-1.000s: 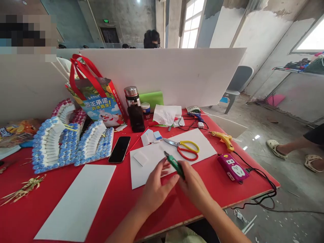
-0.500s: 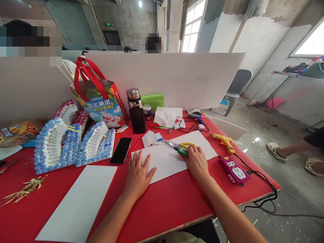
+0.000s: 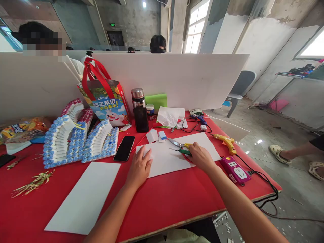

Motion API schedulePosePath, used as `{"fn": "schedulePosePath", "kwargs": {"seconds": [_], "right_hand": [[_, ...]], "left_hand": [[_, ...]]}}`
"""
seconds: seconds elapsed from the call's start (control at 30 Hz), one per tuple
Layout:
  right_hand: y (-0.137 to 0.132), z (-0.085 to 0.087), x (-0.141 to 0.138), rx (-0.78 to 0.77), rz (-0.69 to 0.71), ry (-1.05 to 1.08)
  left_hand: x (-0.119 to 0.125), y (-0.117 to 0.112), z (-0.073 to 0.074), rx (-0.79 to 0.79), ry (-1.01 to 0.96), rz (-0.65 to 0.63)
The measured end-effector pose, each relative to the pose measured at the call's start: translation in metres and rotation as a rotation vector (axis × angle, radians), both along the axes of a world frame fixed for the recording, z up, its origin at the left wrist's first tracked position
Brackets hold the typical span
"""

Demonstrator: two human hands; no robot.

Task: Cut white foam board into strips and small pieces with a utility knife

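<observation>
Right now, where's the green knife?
Right of centre in the head view, the green knife is in the right hand, over the white rectangular board by metal scissors.

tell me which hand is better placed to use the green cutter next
Probably the right hand: it grips the handle of the green cutter. The left hand rests on the left end of the white board beneath the cutter, apart from that handle.

One camera, worn on the person's head, looks forward and down across the red worktop point(image 3: 162, 202). It sits near enough that both hands point(image 3: 140, 165) fall mid-frame, forearms point(image 3: 238, 199) entering from the bottom edge (a bit of lap point(image 3: 187, 237) shows too), yet the wide view reaches over the white board point(image 3: 177, 79) to the far wall point(image 3: 138, 25).
</observation>
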State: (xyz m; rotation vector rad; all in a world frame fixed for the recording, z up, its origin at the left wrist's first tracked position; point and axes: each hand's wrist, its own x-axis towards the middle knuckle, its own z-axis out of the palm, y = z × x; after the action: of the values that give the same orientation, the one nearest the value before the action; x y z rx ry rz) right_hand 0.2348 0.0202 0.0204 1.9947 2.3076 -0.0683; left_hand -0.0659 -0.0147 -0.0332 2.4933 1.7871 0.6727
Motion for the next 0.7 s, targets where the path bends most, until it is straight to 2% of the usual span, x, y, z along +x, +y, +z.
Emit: {"fn": "schedulePosePath", "kwargs": {"seconds": [0.2,0.4,0.5,0.6,0.7], "right_hand": [[-0.009,0.0,0.012,0.012,-0.027,0.088],[-0.062,0.001,0.03,-0.001,0.005,0.347],[-0.083,0.006,0.036,-0.05,-0.028,0.456],[-0.081,0.013,0.039,-0.049,-0.113,0.423],[-0.061,0.019,0.038,-0.009,-0.236,0.3]], "left_hand": [[0.0,0.001,-0.012,0.061,-0.06,0.092],[0.001,0.002,-0.017,0.047,-0.074,0.101],[0.001,0.002,-0.019,0.064,-0.101,0.094],[-0.002,0.003,-0.019,0.075,-0.105,0.076],[-0.011,0.007,-0.014,0.054,-0.075,0.034]]}}
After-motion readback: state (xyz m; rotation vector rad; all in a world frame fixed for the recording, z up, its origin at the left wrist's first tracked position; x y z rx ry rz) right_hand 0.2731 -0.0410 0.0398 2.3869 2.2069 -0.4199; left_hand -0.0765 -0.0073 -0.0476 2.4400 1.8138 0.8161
